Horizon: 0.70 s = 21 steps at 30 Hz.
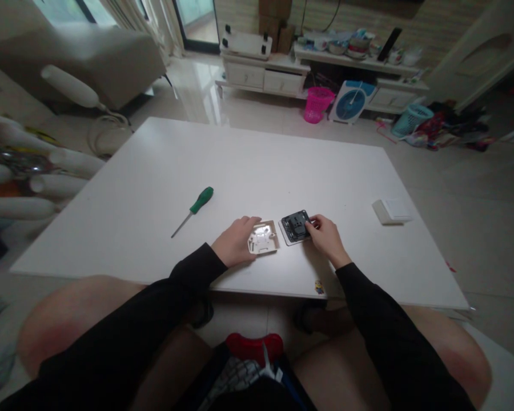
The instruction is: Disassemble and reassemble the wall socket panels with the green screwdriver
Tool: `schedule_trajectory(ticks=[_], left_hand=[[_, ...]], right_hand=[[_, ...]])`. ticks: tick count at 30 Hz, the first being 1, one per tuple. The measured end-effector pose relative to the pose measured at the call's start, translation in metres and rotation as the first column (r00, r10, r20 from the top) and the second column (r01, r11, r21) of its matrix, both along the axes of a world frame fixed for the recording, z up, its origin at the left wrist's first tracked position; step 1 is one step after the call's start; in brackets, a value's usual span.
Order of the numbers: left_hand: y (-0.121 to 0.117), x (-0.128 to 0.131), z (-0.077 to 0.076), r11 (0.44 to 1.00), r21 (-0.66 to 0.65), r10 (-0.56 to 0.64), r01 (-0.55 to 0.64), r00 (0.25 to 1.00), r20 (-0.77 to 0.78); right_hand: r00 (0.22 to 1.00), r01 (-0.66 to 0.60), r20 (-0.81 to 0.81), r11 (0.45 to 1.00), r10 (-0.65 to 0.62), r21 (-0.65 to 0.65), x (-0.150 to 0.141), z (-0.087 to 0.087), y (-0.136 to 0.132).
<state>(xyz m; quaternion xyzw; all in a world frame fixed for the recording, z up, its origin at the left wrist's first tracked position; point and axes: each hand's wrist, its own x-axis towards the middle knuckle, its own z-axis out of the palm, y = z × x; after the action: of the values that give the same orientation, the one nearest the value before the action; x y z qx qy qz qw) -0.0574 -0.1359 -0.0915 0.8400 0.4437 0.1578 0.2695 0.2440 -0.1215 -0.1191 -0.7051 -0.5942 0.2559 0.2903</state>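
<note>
My left hand [239, 241] grips a shallow white plastic wall box [263, 238] by its left side, thumb and fingers at opposite edges. The box's open side faces up and shows its inside. Just right of it, my right hand [325, 237] pinches the right edge of a socket faceplate [296, 227], whose black back is turned up and whose white rim shows along the left and bottom. A small gap separates the two parts. On the table to the left lies a screwdriver [201, 201] with a green handle, its metal tip pointing toward me.
The white table [240, 160] stretches out before me, its near edge close to my knees. Another white square box [392, 212] sits at the right. Beyond the table are a pink basket [317, 105], a blue fan [351, 103] and a white cabinet [278, 83].
</note>
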Motion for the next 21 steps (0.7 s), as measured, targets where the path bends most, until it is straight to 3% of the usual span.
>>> schedule_trajectory(ticks=[3, 7, 11, 16, 19, 21], left_hand=[[0.000, 0.001, 0.005, 0.995, 0.101, -0.015, 0.009, 0.998, 0.056], [0.000, 0.003, 0.010, 0.988, 0.152, -0.029, 0.007, 0.989, 0.143], [0.000, 0.004, 0.009, 0.986, 0.163, -0.013, -0.015, 0.986, 0.168], [0.000, 0.005, 0.007, 0.983, 0.183, -0.001, -0.036, 0.979, 0.202], [0.000, 0.006, 0.007, 0.986, 0.168, -0.042, -0.003, 0.963, 0.266], [0.001, 0.006, 0.008, 0.987, 0.158, -0.068, 0.021, 0.950, 0.303]], right_hand=[[0.995, -0.006, 0.097, 1.000, 0.004, 0.019, -0.002, 0.003, -0.002], [0.954, -0.078, 0.300, 0.977, 0.015, 0.201, -0.004, 0.008, -0.005], [0.957, -0.169, 0.280, 0.937, 0.081, 0.307, -0.012, 0.016, -0.009], [0.961, -0.272, 0.055, 0.896, 0.270, 0.351, -0.036, 0.022, -0.025], [0.922, -0.225, -0.267, 0.948, 0.281, 0.224, -0.055, 0.016, -0.039], [0.834, -0.193, -0.510, 0.977, 0.212, 0.091, -0.066, 0.008, -0.048]])
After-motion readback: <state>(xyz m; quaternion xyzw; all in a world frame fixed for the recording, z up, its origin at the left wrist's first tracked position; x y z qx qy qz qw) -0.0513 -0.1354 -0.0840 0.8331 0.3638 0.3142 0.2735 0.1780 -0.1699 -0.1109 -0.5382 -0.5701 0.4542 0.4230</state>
